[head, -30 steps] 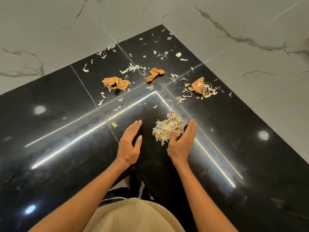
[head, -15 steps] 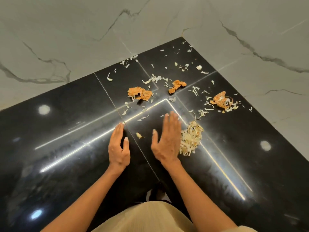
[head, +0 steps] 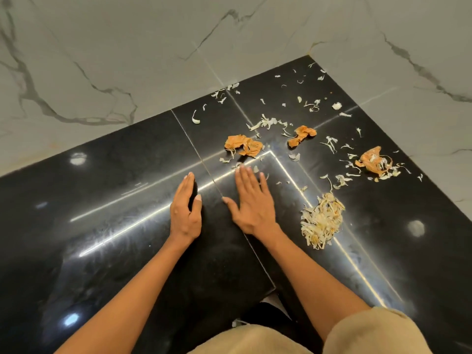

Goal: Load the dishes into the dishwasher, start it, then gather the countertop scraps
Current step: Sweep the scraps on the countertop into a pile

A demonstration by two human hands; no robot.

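Head view, hands (head: pixel 219 208) flat, fingers pointing away, scrap pile (head: pixel 322 221) elongated near-to-far

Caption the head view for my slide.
Open hands flat on glossy black countertop beside pale heaped peel scraps.

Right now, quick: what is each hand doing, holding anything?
Left hand: open, fingers straight, on edge on the black countertop, holding nothing.
Right hand: open, flat, fingers spread, holding nothing; scrap pile lies apart to its right.
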